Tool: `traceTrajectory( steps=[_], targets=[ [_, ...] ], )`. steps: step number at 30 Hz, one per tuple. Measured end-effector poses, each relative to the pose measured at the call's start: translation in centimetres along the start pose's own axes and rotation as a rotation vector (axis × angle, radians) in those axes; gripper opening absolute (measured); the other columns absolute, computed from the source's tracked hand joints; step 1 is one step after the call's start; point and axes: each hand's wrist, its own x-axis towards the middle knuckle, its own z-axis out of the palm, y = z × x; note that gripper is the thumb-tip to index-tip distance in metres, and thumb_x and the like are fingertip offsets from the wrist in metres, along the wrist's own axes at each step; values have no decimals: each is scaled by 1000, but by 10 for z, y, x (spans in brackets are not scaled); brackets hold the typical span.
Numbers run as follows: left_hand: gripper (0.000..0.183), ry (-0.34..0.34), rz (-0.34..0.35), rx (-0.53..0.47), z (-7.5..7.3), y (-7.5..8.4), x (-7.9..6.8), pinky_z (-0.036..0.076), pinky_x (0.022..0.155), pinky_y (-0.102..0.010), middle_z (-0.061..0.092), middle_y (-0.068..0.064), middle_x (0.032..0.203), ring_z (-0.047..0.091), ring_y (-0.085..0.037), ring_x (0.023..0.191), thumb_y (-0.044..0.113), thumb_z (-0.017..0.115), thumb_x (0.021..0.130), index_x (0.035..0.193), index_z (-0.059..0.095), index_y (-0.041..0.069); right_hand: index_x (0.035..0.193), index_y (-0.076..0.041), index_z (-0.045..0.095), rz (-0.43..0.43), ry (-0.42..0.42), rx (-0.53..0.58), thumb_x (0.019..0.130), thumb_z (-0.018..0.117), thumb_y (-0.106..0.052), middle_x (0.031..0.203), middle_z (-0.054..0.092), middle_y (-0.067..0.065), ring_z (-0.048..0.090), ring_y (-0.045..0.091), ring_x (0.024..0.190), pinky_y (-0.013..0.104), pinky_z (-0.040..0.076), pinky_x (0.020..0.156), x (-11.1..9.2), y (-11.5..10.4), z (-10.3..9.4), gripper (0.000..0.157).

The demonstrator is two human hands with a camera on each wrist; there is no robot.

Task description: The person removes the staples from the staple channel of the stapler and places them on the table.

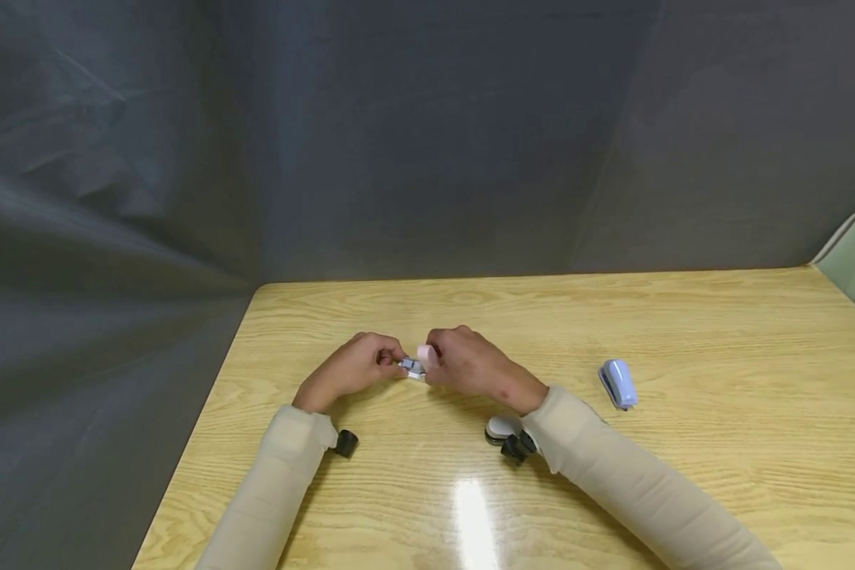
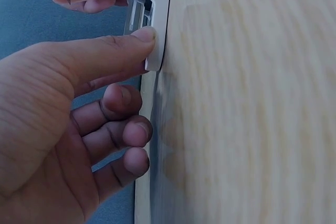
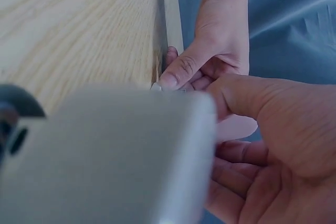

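An opened stapler with a pink top [image 1: 427, 355] and a white base [image 2: 159, 35] is held between both hands, low over the table. My left hand [image 1: 359, 364] pinches the free end of the base between thumb and index finger, its other fingers loosely bent. The pink top is swung up from the base, and the metal staple channel [image 2: 137, 14] shows between them. My right hand [image 1: 470, 360] grips the stapler at its pink side; in the right wrist view its thumb and fingers close round a pink part [image 3: 239, 128], and most of the stapler is hidden.
A light blue stapler [image 1: 618, 384] stands to the right on the wooden table [image 1: 720, 443]. Under the right forearm lies a white-topped object with a dark base [image 1: 502, 428]. A blurred pale shape [image 3: 115, 156] blocks much of the right wrist view. A dark curtain [image 1: 442, 142] hangs behind.
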Motion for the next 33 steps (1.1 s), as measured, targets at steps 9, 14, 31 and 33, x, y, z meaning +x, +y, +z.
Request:
traceTrajectory(
  steps=[9,14,31,33],
  targets=[
    [4,2,-17,2,1,3,2,36,58,-27,55,2,68,41,-10,59,13,78,94,96,76,10,103,-4,65,36,-14,19,94,70,-9,75,63,0,50,12,55,26,40,51,-3,0,-2,11],
    [4,1,-6,-2,1,3,3,35,58,-27,53,2,68,40,-10,59,11,78,93,97,76,10,100,-4,67,24,13,-36,89,72,-5,78,63,-1,51,13,58,27,43,54,-6,2,-5,12],
    [4,-2,-5,-10,1,2,1,35,57,-26,52,3,67,40,-9,58,11,77,95,98,75,9,101,-6,67,74,-35,-47,87,81,-5,89,66,-1,56,15,71,30,48,65,-7,2,-7,20],
    [4,-4,-7,-8,1,2,0,35,56,-26,53,3,67,40,-9,58,11,77,95,98,75,9,104,-6,67,77,-42,-64,87,82,-5,93,67,0,58,16,75,31,49,68,-8,1,-8,22]
  ],
)
